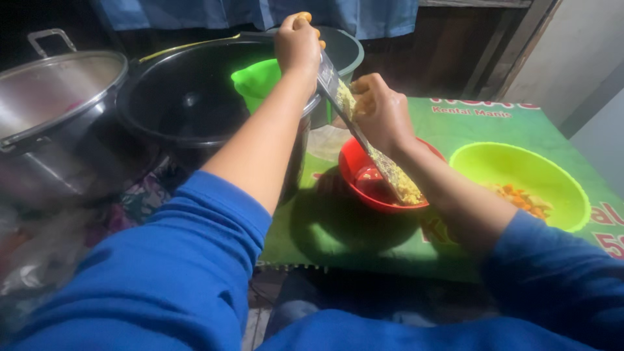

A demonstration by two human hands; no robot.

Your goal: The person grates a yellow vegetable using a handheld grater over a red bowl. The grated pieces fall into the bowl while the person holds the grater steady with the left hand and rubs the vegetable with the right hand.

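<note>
My left hand (298, 40) grips the top end of a flat metal grater (383, 164), which slants down into a red bowl (354, 166). My right hand (380, 110) presses a small yellowish piece of food against the grater's face, about halfway up. Pale yellow shreds cling to the grater's lower part and lie in the red bowl. Both arms wear blue sleeves.
A lime green bowl (520, 162) with orange and yellow pieces sits right of the red bowl on a green printed mat (338, 234). A big black pot (188, 104) holds a green scoop (257, 81). A steel pot (55, 117) stands at left.
</note>
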